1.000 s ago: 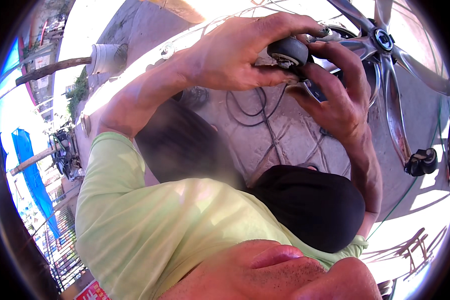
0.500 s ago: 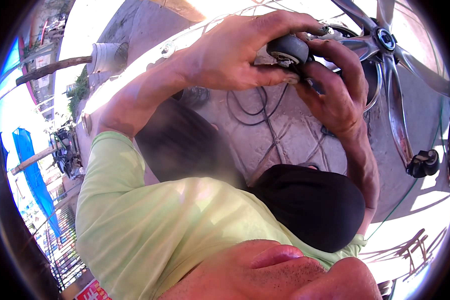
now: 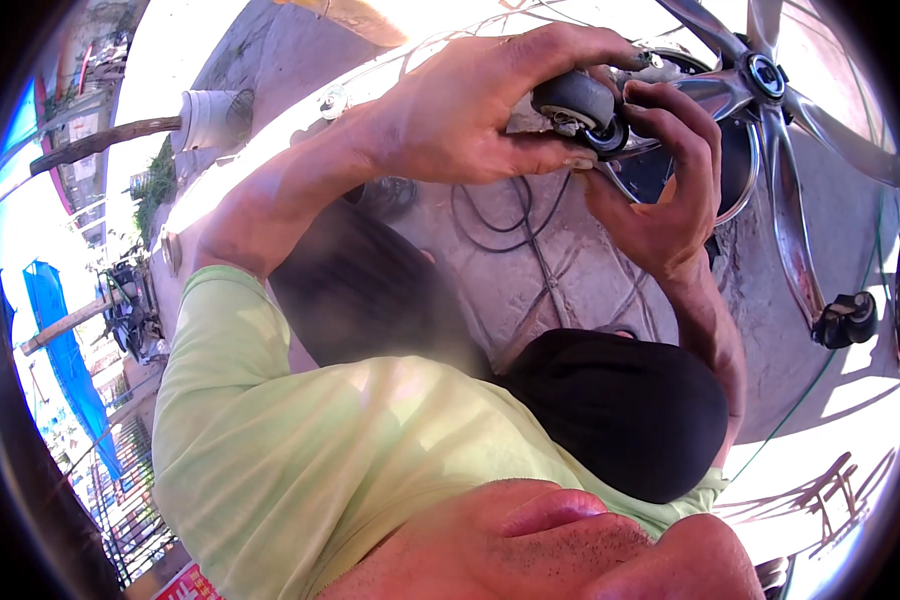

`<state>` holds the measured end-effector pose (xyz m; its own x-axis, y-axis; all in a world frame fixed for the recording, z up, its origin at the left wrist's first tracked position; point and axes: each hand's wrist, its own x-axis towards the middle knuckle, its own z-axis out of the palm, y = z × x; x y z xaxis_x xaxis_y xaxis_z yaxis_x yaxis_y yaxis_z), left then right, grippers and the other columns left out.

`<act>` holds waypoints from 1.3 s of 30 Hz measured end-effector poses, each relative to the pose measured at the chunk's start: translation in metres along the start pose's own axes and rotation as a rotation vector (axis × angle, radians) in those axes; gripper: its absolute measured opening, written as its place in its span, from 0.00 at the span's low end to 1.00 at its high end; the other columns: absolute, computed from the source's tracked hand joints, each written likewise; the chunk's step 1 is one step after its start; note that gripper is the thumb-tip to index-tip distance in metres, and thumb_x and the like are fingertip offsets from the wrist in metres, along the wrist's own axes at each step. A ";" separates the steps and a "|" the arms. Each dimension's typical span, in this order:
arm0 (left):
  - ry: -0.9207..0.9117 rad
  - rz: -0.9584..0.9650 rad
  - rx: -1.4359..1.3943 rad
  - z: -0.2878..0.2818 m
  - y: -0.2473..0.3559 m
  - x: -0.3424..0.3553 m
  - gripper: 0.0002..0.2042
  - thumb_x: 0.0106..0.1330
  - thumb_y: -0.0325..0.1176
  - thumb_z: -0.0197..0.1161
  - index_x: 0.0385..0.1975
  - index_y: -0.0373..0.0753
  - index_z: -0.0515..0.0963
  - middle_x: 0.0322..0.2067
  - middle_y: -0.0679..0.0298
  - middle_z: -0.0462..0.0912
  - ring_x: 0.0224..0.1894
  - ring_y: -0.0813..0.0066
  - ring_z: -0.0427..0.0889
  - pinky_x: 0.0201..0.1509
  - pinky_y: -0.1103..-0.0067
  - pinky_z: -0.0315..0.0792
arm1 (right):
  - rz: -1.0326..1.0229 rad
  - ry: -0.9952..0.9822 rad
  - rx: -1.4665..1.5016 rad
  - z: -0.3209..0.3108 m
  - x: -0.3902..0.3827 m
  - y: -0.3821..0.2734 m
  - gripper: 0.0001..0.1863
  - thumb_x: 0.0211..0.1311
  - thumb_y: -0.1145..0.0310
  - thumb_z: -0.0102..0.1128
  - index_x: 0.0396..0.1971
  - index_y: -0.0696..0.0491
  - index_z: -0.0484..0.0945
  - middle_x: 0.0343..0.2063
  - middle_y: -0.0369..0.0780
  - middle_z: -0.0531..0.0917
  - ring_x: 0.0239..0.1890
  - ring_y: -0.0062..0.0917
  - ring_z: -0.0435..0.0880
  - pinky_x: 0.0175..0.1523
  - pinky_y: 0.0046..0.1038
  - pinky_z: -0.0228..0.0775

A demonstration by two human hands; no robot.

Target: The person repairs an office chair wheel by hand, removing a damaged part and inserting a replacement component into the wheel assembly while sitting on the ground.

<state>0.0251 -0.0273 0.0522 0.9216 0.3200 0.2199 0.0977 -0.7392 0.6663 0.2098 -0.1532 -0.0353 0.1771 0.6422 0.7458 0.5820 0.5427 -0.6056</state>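
Observation:
My left hand (image 3: 470, 105) is closed around a dark grey caster wheel (image 3: 576, 98), its thumb below and fingers over the top. A black ring-shaped part (image 3: 608, 136) shows at the caster's lower right side. My right hand (image 3: 670, 190) is beside it, fingers curved and spread apart from the thumb, fingertips close to the caster's right edge. Whether they touch it I cannot tell. The right thumb tip lies by the left thumb. Just beyond the hands stands a shiny metal star-shaped chair base (image 3: 767, 78), with a black caster (image 3: 846, 320) on its near leg.
Dark cable (image 3: 500, 245) lies looped on the concrete floor (image 3: 590, 270) below the hands. My dark-clothed knees (image 3: 620, 410) are close under my arms. A white bucket (image 3: 210, 120) stands at far left, with a wooden pole beside it. A thin green cord (image 3: 800, 400) runs along the right.
My right hand has loosened from the caster; its fingers have spread and the wrist has shifted slightly left. The black ring part now shows. My left hand keeps its hold.

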 end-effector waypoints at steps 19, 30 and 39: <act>-0.003 0.028 -0.021 -0.001 0.002 -0.001 0.39 0.58 0.39 0.77 0.70 0.45 0.66 0.57 0.54 0.82 0.57 0.56 0.84 0.61 0.67 0.77 | -0.040 -0.004 -0.030 0.004 0.006 -0.004 0.28 0.41 0.74 0.78 0.48 0.53 0.81 0.55 0.43 0.81 0.51 0.38 0.84 0.52 0.33 0.81; 0.013 0.024 -0.023 -0.001 -0.002 -0.001 0.39 0.59 0.45 0.78 0.70 0.45 0.66 0.56 0.55 0.83 0.55 0.54 0.85 0.59 0.66 0.78 | -0.071 0.024 -0.078 0.009 0.007 -0.001 0.25 0.43 0.73 0.78 0.45 0.52 0.81 0.52 0.41 0.83 0.48 0.36 0.84 0.48 0.32 0.80; -0.055 0.047 0.029 -0.011 0.000 0.003 0.41 0.62 0.41 0.77 0.72 0.36 0.61 0.60 0.50 0.77 0.58 0.55 0.82 0.62 0.65 0.76 | -0.010 0.014 -0.092 0.009 0.011 -0.006 0.25 0.42 0.71 0.81 0.44 0.52 0.81 0.49 0.40 0.84 0.47 0.35 0.86 0.46 0.32 0.82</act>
<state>0.0240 -0.0199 0.0609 0.9445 0.2523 0.2105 0.0640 -0.7696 0.6353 0.2013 -0.1444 -0.0263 0.1818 0.6287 0.7561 0.6542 0.4967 -0.5703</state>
